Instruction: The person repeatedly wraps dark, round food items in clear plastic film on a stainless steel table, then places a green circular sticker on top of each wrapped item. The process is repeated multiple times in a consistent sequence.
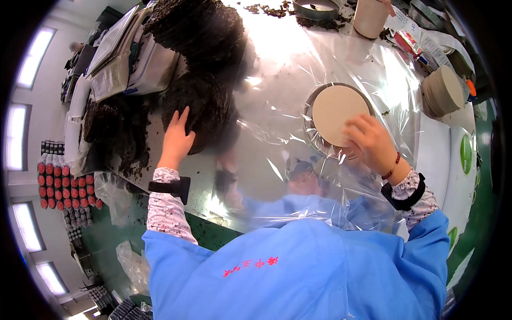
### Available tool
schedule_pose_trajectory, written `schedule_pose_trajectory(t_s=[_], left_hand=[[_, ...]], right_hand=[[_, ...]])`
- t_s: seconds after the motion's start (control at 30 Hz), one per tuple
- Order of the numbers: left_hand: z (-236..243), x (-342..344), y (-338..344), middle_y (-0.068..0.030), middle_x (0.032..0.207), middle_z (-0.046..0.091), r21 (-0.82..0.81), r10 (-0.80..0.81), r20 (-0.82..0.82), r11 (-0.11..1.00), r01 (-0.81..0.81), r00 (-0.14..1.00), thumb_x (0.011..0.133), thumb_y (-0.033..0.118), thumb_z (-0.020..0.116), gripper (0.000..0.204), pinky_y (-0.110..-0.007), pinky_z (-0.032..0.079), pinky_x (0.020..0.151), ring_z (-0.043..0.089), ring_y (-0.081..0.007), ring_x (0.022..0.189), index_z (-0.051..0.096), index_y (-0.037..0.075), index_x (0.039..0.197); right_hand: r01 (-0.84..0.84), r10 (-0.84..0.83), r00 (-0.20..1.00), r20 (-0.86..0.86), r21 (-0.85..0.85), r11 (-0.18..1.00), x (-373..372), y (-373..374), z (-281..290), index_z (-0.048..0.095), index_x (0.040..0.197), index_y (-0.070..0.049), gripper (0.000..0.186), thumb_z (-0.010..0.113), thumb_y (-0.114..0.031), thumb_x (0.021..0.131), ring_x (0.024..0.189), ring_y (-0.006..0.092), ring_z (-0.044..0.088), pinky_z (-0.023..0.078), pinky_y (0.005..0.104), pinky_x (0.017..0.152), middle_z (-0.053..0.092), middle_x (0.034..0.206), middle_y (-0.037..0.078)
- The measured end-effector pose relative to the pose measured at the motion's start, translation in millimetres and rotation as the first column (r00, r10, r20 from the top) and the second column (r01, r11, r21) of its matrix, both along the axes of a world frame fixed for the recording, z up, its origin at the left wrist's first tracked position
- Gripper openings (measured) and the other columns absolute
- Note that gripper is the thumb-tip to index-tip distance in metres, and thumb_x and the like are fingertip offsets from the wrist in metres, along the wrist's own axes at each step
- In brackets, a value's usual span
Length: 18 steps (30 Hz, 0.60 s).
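Note:
My left hand [177, 140] rests with its fingers stretched out on a round stack of dark, crinkled dried seaweed sheets [205, 104]. At the right, my right hand [368, 140] has bent fingers at the lower right edge of a pale round cardboard disc [337, 114], gripping it there. The disc lies over a round metal ring [309, 125], whose rim shows around it. Beneath the ring, clear plastic film [266, 154] spreads over the shiny metal table. What lies under the disc is hidden.
A taller seaweed stack [200, 32] stands at the far left, beside a plastic bin with papers [154, 66]. A second metal ring [318, 9] and a pale cylinder [369, 18] stand at the far edge. More round discs [444, 90] are stacked at the right.

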<state>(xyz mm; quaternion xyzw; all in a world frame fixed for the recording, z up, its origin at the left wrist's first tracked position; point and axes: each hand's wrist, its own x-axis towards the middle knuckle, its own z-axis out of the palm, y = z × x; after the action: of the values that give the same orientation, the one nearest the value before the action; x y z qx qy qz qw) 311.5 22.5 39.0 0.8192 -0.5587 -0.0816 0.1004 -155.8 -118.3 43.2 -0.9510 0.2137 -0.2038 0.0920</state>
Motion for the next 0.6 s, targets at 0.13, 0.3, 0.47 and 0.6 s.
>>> schedule_pose_trajectory(t_s=[0.13, 0.3, 0.47, 0.6], left_hand=[[-1.0, -4.8, -5.0, -0.026, 0.145, 0.044, -0.35, 0.06, 0.321, 0.935, 0.06, 0.945, 0.089, 0.003, 0.058, 0.056, -0.045, 0.038, 0.11, 0.046, -0.0423, 0.131, 0.047, 0.007, 0.143], [61.2, -119.2, -22.7, -0.0171, 0.15, 0.045, -0.509, -0.116, 0.516, 0.756, 0.412, 0.849, 0.086, 0.005, 0.058, 0.058, -0.047, 0.028, 0.116, 0.042, -0.036, 0.138, 0.049, 0.007, 0.144], [-11.0, -265.1, -81.7, -0.0217, 0.149, 0.044, -0.31, -0.547, 0.518, 0.597, 0.74, 0.657, 0.086, 0.035, 0.064, 0.061, -0.057, 0.022, 0.117, 0.036, -0.0425, 0.141, 0.054, 0.005, 0.137], [-26.9, -272.3, -116.2, -0.0283, 0.144, 0.04, -0.191, -0.847, -0.247, 0.519, 0.833, 0.471, 0.076, 0.033, 0.08, 0.085, -0.05, 0.037, 0.109, 0.038, -0.0459, 0.135, 0.041, -0.001, 0.143]], right_hand=[[0.141, -0.138, 0.986, 0.09, -0.034, 0.989, -1.6, -8.5, 7.0, 0.063, 0.11, -0.005, 0.034, 0.072, -0.007, 0.077, 0.11, 0.0329, 0.058, 0.05, 0.0414, 0.091, 0.06, 0.118, 0.015], [0.407, -0.383, 0.844, 0.375, 0.017, 0.913, -22.3, -25.4, 24.3, 0.062, 0.12, -0.002, 0.035, 0.07, -0.008, 0.086, 0.115, 0.0338, 0.057, 0.045, 0.0393, 0.099, 0.061, 0.123, 0.016], [0.391, -0.386, 0.82, 0.423, 0.08, 0.917, -1.3, -14.0, 33.2, 0.05, 0.134, 0.002, 0.051, 0.067, -0.02, 0.092, 0.122, 0.0349, 0.052, 0.041, 0.0399, 0.105, 0.053, 0.134, 0.022], [0.283, -0.275, 0.935, -0.224, 0.005, 0.959, -33.6, -4.4, -24.5, 0.042, 0.138, 0.005, 0.075, 0.078, -0.029, 0.08, 0.13, 0.0369, 0.045, 0.039, 0.0421, 0.109, 0.04, 0.145, 0.029]])
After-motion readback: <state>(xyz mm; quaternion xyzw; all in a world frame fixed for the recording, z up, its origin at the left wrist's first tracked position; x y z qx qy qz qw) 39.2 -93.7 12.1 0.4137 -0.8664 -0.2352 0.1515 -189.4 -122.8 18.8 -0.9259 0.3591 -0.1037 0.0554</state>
